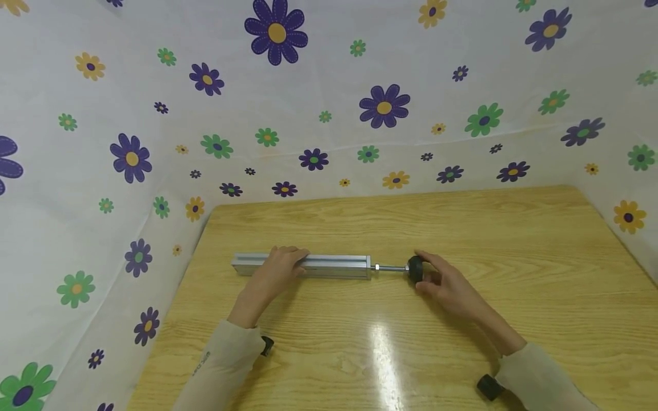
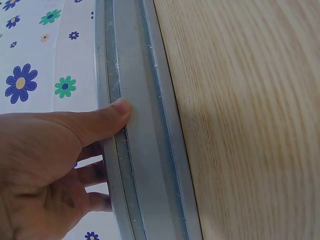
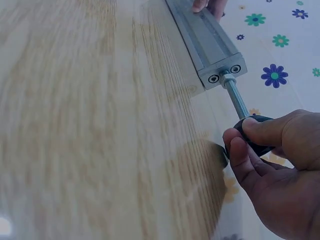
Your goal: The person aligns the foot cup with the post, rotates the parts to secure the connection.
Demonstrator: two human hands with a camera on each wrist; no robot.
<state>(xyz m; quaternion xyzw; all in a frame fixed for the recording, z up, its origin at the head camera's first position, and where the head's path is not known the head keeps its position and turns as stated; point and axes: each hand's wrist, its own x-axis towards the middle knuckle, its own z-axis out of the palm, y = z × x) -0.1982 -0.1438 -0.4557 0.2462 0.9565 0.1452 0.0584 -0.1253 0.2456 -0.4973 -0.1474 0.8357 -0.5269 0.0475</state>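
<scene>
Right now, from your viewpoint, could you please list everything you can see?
Table: 1, yellowish wood, beneath everything
Flowered cloth: count unclear, white with purple, green and yellow, behind and beside the table
Grooved bar: 1, silver, across the table
Screws: 2, dark, in the bar's right end
Threaded rod: 1, silver, extending from that end
Hex nut: at least 1, silver, on the rod
Round piece: 1, black, at the rod's far end
Sleeves: 2, beige, on the forearms
Wrist devices: 2, black, beside the sleeves
Left hand: 1, bare, gripping the bar
Right hand: 1, bare, pinching the round piece
</scene>
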